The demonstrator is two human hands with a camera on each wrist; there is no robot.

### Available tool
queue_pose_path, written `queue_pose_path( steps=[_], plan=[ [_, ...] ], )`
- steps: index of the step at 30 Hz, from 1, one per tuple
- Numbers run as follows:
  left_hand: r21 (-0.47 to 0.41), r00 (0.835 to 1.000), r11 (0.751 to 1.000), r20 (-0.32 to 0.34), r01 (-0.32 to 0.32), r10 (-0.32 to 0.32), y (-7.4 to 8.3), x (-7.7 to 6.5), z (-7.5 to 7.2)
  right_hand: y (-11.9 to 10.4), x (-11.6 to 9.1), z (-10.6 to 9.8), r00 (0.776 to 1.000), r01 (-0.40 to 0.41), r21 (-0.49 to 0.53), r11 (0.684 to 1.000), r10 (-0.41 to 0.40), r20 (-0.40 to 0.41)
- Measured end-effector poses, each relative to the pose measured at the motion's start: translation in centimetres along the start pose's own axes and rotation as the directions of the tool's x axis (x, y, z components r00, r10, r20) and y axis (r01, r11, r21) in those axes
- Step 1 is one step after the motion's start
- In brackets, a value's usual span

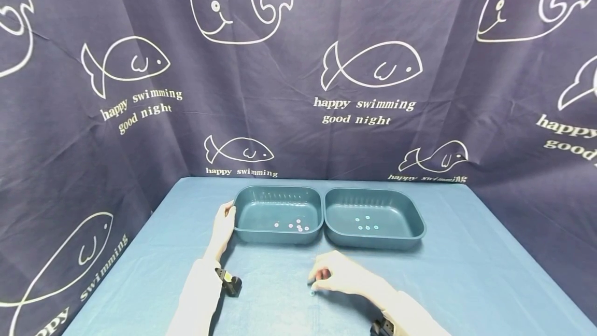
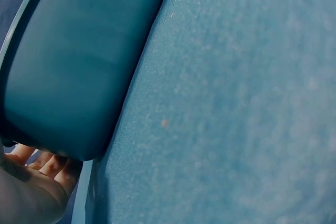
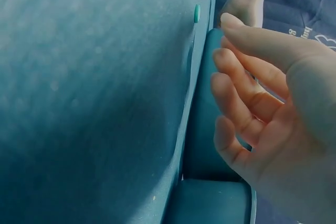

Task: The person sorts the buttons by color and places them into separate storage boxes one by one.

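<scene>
My left hand (image 1: 224,224) is at the left end of the left teal bin (image 1: 280,237), its fingers (image 2: 55,166) against the outside of the end wall and the fingertips partly hidden there. Several small pink discs (image 1: 299,221) lie in that bin. My right hand (image 1: 342,274) hovers low over the table in front of the bins, fingers loosely bent, with nothing between thumb and fingers. A small turquoise, button-like disc (image 3: 197,13) lies on the cloth just beyond its thumb tip.
The right teal bin (image 1: 375,242) stands beside the left one, with several small turquoise discs (image 1: 367,218) on its floor. Blue cloth (image 1: 466,274) covers the table. A dark printed curtain (image 1: 298,118) hangs behind and at both sides.
</scene>
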State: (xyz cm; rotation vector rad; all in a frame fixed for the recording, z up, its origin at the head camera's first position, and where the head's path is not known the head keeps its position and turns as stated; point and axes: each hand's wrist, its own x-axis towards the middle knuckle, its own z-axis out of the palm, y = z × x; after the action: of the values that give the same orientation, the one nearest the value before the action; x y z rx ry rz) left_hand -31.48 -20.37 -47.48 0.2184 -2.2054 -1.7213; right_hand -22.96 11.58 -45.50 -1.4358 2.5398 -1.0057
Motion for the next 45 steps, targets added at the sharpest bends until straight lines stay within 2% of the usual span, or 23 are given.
queue_pose_path(
  steps=[5,14,21,28,38,45],
  plan=[
    [0.003,1.0,1.0,-0.001,0.004,-0.004,-0.1,0.1,0.0,-0.2,0.1,0.1,0.999,0.004,-0.008,1.0,-0.003,0.05],
    [-0.005,1.0,1.0,-0.003,-0.002,0.002,-0.3,0.2,0.0,-0.3,0.2,0.1,0.996,0.0,-0.038,0.999,0.003,0.091],
    [-0.01,1.0,1.0,0.003,-0.004,0.004,-0.3,0.2,0.0,-0.6,0.4,0.2,0.995,-0.005,-0.047,0.999,0.009,0.095],
    [-0.002,1.0,1.0,0.002,0.001,-0.001,-0.3,0.1,0.0,-1.0,0.5,0.2,0.993,-0.05,-0.054,0.997,0.055,0.103],
    [0.007,1.0,1.0,0.003,0.012,-0.012,-0.3,0.1,0.0,-1.2,0.5,0.1,0.993,0.028,-0.22,0.975,-0.001,0.12],
    [0.005,1.0,1.0,0.001,0.002,-0.002,-0.3,0.2,0.1,-1.4,0.6,0.0,0.993,0.018,-0.264,0.964,0.015,0.12]
  ],
)
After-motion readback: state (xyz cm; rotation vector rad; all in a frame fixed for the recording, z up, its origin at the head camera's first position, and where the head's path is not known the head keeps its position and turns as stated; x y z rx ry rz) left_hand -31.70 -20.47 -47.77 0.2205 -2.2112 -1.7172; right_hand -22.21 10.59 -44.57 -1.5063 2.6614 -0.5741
